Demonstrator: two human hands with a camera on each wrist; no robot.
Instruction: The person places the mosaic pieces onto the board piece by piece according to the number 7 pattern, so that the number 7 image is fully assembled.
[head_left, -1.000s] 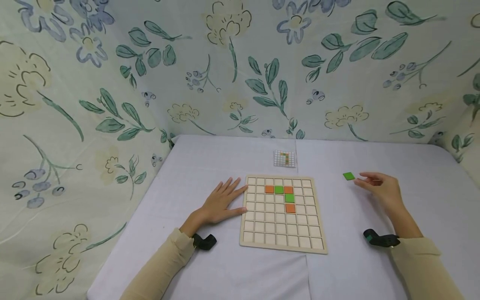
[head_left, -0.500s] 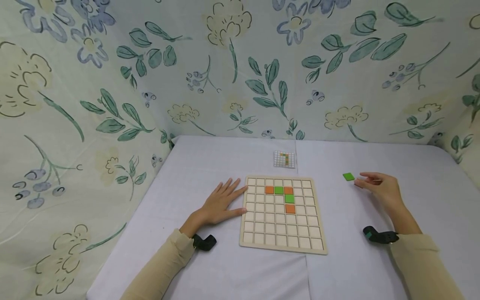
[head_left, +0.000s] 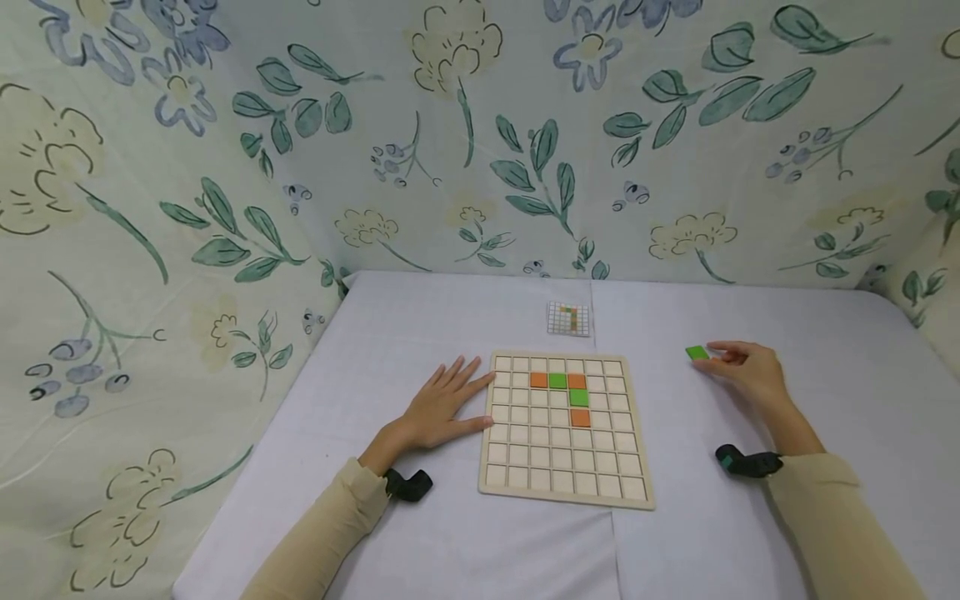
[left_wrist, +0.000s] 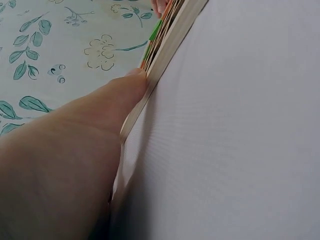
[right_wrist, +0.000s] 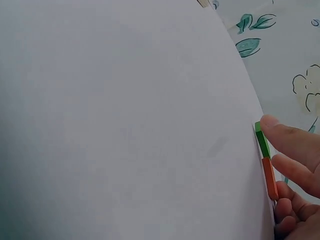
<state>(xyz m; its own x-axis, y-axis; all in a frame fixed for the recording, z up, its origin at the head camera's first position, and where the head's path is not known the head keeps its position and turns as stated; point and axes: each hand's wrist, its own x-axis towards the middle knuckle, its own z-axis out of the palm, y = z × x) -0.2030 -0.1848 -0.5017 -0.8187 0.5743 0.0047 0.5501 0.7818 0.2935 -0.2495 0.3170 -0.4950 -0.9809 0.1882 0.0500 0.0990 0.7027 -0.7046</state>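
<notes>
Orange tile (right_wrist: 269,178) nr fingers (right_wrist: 296,172), R-wrist only

Gridded board (head_left: 561,437): one counted, divided into forty-nine cells (head_left: 540,457);
Inset orange tiles (head_left: 581,417): three counted;
Inset green tiles (head_left: 558,381): two counted;
Loose green tile (head_left: 696,353): one recorded;
Loose orange tile (right_wrist: 269,178): one recorded, in right wrist view;
Pattern card (head_left: 568,318): one listed;
Hands (head_left: 438,408): two listed;
Black wrist devices (head_left: 409,485): two listed;
Sleeves (head_left: 322,529): two listed.
</notes>
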